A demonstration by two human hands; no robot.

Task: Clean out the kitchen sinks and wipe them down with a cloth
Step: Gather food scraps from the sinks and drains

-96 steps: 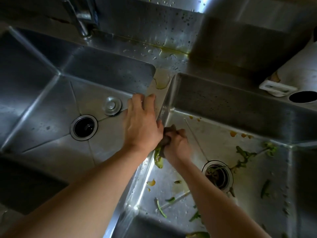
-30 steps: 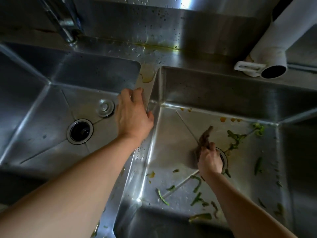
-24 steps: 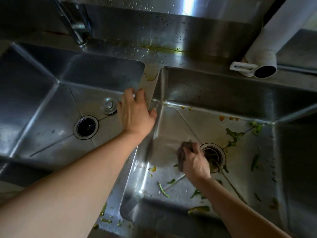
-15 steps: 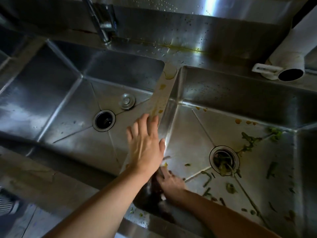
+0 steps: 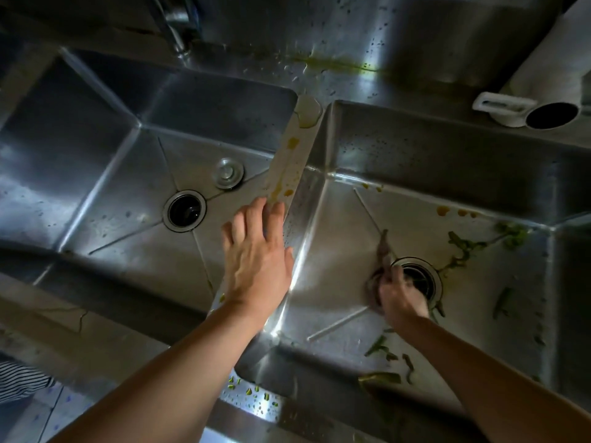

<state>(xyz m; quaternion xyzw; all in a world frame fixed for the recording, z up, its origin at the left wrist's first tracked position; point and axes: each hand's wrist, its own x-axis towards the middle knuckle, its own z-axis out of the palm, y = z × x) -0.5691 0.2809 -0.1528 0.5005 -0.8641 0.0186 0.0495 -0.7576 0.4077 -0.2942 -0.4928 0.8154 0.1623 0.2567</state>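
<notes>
Two steel sinks sit side by side. My left hand rests flat, fingers straight, on the stained divider between them. In the right sink my right hand grips a dark cloth on the sink floor, just left of the drain. Green vegetable scraps and orange spots lie on that sink's floor. The left sink has an open drain with a round stopper lying beside it.
A faucet base stands behind the left sink. A white pipe-like roll lies at the back right rim. Yellow-green smears mark the back ledge. Green bits and droplets dot the front rim.
My right hand has moved with the cloth from the near left corner of the right sink to beside the drain. My left hand stays on the divider.
</notes>
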